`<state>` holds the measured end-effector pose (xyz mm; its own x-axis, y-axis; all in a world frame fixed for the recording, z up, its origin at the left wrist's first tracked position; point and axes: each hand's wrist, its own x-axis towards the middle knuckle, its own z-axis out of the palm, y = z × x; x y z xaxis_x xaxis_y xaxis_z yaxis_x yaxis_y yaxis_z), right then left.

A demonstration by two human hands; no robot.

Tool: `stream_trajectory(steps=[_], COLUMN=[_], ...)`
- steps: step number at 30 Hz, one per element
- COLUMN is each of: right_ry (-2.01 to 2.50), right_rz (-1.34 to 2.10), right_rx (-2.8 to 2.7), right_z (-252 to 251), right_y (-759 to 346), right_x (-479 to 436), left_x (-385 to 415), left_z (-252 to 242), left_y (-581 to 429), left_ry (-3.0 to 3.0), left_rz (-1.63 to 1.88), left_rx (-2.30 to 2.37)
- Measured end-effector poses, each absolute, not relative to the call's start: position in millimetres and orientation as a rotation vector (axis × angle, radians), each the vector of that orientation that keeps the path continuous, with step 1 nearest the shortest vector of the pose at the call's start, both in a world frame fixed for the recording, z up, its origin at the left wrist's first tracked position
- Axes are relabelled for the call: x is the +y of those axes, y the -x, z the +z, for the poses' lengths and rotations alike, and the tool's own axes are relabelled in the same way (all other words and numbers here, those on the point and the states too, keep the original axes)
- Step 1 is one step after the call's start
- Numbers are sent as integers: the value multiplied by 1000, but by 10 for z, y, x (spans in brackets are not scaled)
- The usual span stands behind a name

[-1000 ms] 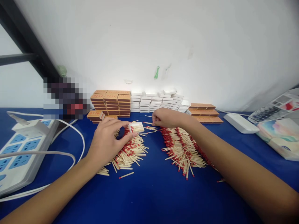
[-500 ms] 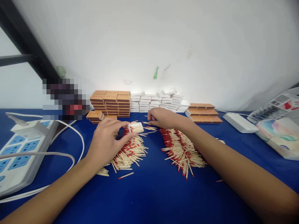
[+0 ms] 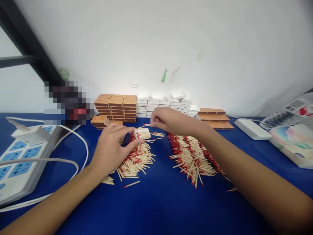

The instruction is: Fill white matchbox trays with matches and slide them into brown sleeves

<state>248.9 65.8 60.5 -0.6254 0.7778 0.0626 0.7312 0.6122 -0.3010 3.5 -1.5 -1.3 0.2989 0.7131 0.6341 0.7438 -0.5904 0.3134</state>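
Note:
My left hand grips a white matchbox tray by its left end, between thumb and fingers. Several matches lie inside the tray. Just above and right of it, my right hand pinches a single match, its red head pointing left. Under my left hand spreads a heap of loose matches with red heads. A second heap of matches lies to the right, partly hidden by my right forearm. A few stray matches rest between the heaps.
Along the wall stand orange matchboxes, a stack of white trays and more orange matchboxes. A power strip with white cables is at left. A white adapter and a tissue pack lie at right on the blue table.
My right hand has moved slightly left and up, and a match now shows in its fingertips, close to the tray. The tray looks a little more tilted; my left hand has stayed in place.

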Motion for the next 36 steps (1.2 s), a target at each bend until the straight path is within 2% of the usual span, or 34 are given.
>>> stream_trajectory(steps=[10, 14, 19, 31, 36], right_ry=[1131, 1366, 1576, 1506, 1480], right_rz=[312, 262, 436, 432, 417], right_rx=[-2723, -2689, -2851, -2871, -2853], right_z=[682, 689, 568, 414, 499], right_y=[-2311, -2458, -2569, -2598, -2619], right_x=[425, 557, 693, 792, 780], left_x=[-11, -7, 2, -9, -13], left_z=[-6, -7, -20, -4, -8], left_y=[-31, -40, -36, -39, -37], left_ry=[2497, 2480, 2475, 2481, 2482], left_rz=[-1196, -1215, -1221, -1215, -1205], left_rx=[-1388, -1392, -1390, -1390, -1388])
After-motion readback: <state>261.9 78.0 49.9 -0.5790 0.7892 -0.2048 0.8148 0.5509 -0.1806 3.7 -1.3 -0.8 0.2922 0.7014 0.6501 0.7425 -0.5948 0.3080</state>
